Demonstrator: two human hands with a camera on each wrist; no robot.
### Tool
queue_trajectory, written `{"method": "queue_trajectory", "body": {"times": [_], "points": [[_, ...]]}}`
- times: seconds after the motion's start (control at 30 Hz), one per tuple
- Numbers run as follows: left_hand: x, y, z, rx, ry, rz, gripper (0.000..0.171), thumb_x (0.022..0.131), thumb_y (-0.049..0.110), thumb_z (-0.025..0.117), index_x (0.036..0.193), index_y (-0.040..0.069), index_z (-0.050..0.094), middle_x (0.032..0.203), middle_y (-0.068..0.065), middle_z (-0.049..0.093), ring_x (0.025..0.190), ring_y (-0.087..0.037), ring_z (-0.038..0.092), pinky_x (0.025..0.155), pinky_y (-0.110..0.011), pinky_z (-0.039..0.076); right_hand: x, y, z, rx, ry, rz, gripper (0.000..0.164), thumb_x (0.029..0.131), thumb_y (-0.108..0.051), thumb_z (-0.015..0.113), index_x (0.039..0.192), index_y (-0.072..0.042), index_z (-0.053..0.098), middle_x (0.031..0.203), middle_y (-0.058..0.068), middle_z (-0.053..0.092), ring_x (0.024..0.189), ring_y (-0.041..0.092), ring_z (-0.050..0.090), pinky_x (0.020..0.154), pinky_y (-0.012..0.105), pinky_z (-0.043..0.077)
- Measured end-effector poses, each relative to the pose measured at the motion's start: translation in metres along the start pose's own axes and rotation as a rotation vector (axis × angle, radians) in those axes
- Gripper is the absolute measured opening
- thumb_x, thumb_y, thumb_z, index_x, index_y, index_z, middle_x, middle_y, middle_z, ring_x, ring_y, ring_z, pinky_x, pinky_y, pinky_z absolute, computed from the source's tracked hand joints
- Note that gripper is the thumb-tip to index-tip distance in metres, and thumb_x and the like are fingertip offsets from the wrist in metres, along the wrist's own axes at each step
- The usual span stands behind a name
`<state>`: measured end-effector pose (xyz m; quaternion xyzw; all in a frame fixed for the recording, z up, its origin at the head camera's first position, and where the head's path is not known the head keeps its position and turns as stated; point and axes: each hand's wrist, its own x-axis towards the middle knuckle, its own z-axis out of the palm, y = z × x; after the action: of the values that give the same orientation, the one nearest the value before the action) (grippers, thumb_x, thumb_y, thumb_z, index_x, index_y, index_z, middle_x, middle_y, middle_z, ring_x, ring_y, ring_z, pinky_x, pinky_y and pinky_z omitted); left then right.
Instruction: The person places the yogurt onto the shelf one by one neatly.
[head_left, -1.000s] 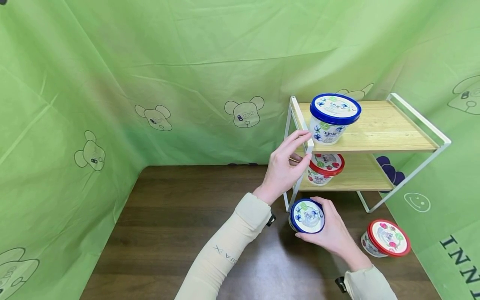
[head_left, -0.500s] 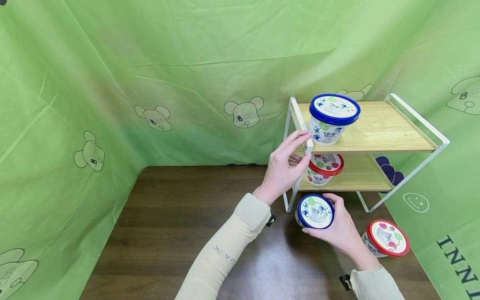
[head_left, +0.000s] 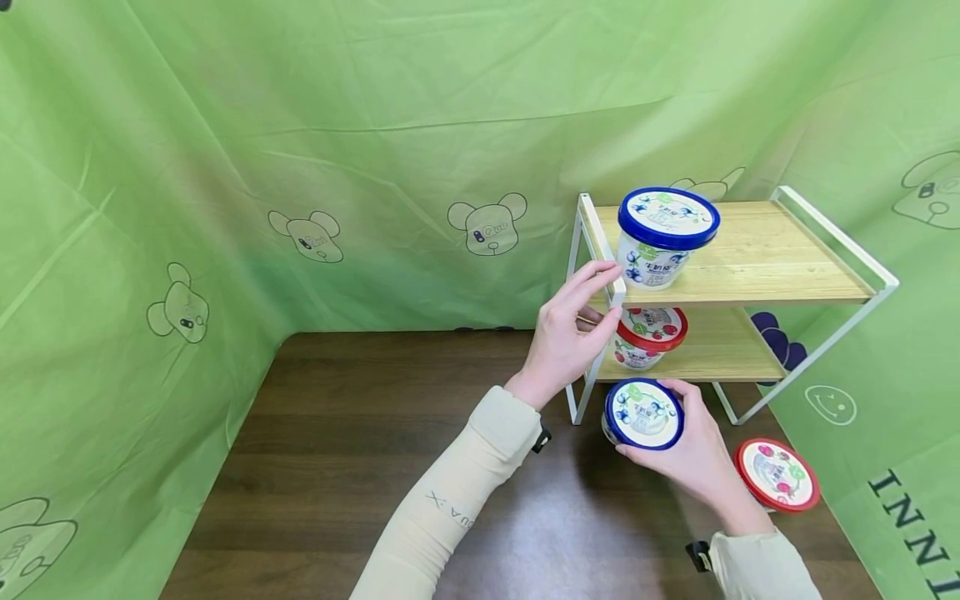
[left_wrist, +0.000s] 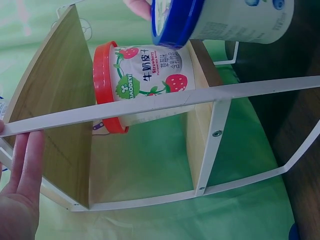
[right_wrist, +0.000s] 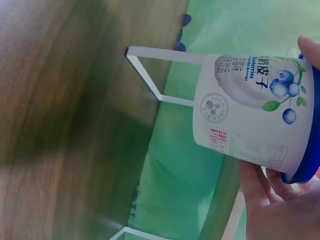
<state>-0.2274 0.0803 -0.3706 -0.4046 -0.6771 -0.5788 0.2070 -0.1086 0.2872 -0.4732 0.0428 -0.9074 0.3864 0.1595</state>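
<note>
My right hand (head_left: 705,462) holds a white tub with a blue lid (head_left: 645,414), thumb and fingers around its upper side. Blueberries are printed on this tub (right_wrist: 250,110), and it is raised off the tabletop in front of the lower shelf. At the rack's left side, my left hand (head_left: 566,337) grips the front upper corner of the white metal frame (left_wrist: 150,102). A red-lidded strawberry tub (head_left: 651,329) stands at the left end of the lower shelf, partly covered by the board above. Another blue-lidded tub (head_left: 663,237) stands at the left on the top shelf.
The two-tier rack has light wooden boards (head_left: 780,258) and thin white legs (head_left: 738,408). On the dark wooden table (head_left: 360,467), a second red-lidded tub (head_left: 780,477) stands to the right, close beside my right wrist. Green printed cloth (head_left: 375,125) hangs behind and at the sides.
My right hand has carried the blue-lidded tub to the right and upward, nearer the lower shelf's front edge. My left hand has stayed on the rack's frame.
</note>
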Motion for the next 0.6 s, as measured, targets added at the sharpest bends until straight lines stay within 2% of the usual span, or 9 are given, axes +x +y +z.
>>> {"method": "queue_trajectory", "body": {"times": [0.07, 0.17, 0.23, 0.6], "points": [[0.0, 0.0, 0.0, -0.002, 0.002, 0.0, 0.048, 0.097, 0.001, 0.067, 0.143, 0.005, 0.057, 0.149, -0.001, 0.049, 0.074, -0.003, 0.062, 0.07, -0.018, 0.056, 0.0, -0.001, -0.002, 0.002, 0.003, 0.0, 0.111, 0.06, -0.028, 0.102, 0.146, -0.005, 0.035, 0.134, 0.018, 0.051, 0.117, 0.036, 0.052, 0.094, 0.041, 0.046], [0.0, 0.0, 0.0, -0.003, 0.001, -0.001, 0.048, 0.097, 0.001, 0.067, 0.143, 0.005, 0.057, 0.149, -0.002, 0.049, 0.074, -0.003, 0.062, 0.07, -0.018, 0.056, 0.001, -0.002, -0.004, 0.004, 0.013, -0.005, 0.11, 0.06, -0.026, 0.102, 0.145, -0.005, 0.036, 0.134, 0.016, 0.052, 0.116, 0.034, 0.051, 0.09, 0.018, 0.037], [0.0, 0.0, 0.0, -0.002, 0.0, -0.001, 0.048, 0.097, 0.002, 0.067, 0.144, 0.005, 0.057, 0.149, -0.002, 0.049, 0.074, -0.003, 0.062, 0.07, -0.018, 0.056, 0.001, -0.002, -0.006, 0.017, 0.017, -0.012, 0.109, 0.06, -0.025, 0.102, 0.145, -0.005, 0.036, 0.134, 0.017, 0.052, 0.116, 0.034, 0.051, 0.088, 0.01, 0.032], [0.0, -0.001, 0.0, -0.011, 0.003, 0.0, 0.047, 0.097, 0.002, 0.067, 0.143, 0.005, 0.057, 0.149, -0.001, 0.049, 0.074, -0.003, 0.062, 0.07, -0.019, 0.057, 0.005, -0.008, -0.016, 0.032, 0.03, 0.007, 0.108, 0.062, -0.022, 0.1, 0.146, -0.004, 0.035, 0.134, 0.018, 0.05, 0.117, 0.035, 0.049, 0.087, 0.009, 0.031]]}}
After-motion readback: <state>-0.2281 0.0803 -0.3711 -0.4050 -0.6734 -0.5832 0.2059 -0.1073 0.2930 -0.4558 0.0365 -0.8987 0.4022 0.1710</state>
